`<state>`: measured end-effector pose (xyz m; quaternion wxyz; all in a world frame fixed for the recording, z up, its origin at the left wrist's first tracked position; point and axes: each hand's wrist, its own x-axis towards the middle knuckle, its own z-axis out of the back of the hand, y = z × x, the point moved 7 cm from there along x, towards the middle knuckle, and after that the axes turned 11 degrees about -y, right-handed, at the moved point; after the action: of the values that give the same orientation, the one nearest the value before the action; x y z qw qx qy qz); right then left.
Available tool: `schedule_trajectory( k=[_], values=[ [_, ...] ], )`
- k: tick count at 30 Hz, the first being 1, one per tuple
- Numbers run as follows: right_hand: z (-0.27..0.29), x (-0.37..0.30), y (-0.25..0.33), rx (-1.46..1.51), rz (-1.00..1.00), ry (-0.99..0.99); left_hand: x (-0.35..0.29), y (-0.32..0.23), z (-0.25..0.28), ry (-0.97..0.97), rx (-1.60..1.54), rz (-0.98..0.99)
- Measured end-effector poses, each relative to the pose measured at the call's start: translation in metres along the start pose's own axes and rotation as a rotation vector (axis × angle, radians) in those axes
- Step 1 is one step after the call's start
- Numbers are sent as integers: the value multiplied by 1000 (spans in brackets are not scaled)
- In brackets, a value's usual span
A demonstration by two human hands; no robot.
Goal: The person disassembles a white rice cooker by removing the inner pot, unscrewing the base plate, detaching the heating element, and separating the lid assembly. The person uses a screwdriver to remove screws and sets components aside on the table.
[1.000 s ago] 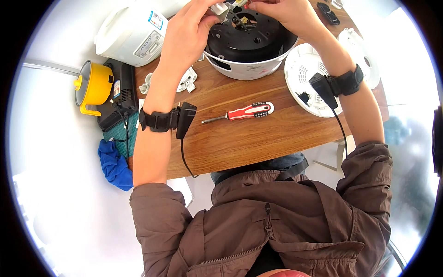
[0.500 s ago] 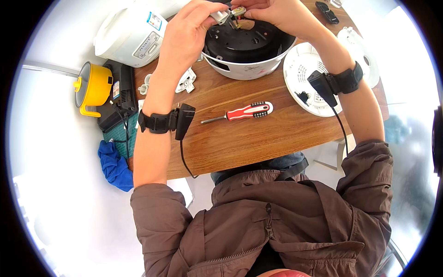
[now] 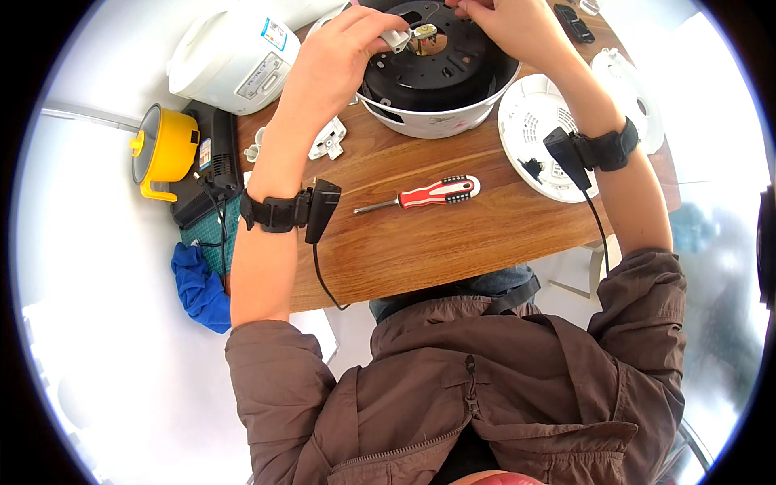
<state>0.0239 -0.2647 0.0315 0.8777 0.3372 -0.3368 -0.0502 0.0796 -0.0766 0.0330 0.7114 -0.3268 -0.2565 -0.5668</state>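
Observation:
At the far side of the table, a round white appliance shell (image 3: pixel 436 126) with a black metal inside (image 3: pixel 457 79) sits open side up. My left hand (image 3: pixel 333 61) reaches over its left side, fingers closed on a small white plastic piece (image 3: pixel 396 39). Beside that piece, a small metal component (image 3: pixel 425 32) shows above the central hole. My right hand (image 3: pixel 513 28) is over the far right of the shell, thumb and fingers pinched together; what they hold, if anything, I cannot make out. A thin wire runs near its fingertips.
A red and white screwdriver (image 3: pixel 440 192) lies mid-table. To the right are a white vented disc (image 3: pixel 517 137) and a white ring-shaped part (image 3: pixel 630 89). On the left stand a white rice cooker (image 3: pixel 230 61), a yellow pot (image 3: pixel 174 149) and a blue cloth (image 3: pixel 200 291).
My right hand has drawn away from the metal component, up and to the right. My left hand has shifted slightly with the white plastic piece, uncovering more of the black inside.

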Motion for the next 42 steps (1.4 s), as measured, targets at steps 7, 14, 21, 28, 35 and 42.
schedule_trajectory(
  k=[7, 14, 21, 28, 35, 42],
  values=[
    [-10, -7, 6, -127, 383, 25, -4, 6, -7, 99, -53, 43],
    [-19, 9, 3, 31, 103, 100, -7, 4, -9, 140, 3, 14],
    [-25, 14, -2, 12, -21, 100, -1, 1, -9, 118, 96, -69],
    [-35, 28, -8, -92, -6, -49, -5, 3, -11, 165, 75, -27],
    [-45, 20, 0, 101, -162, 172, -13, 4, -10, 171, 80, -22],
    [-26, 7, 20, -19, 132, 232, -14, -1, -11, 162, 150, -135]
  ],
)
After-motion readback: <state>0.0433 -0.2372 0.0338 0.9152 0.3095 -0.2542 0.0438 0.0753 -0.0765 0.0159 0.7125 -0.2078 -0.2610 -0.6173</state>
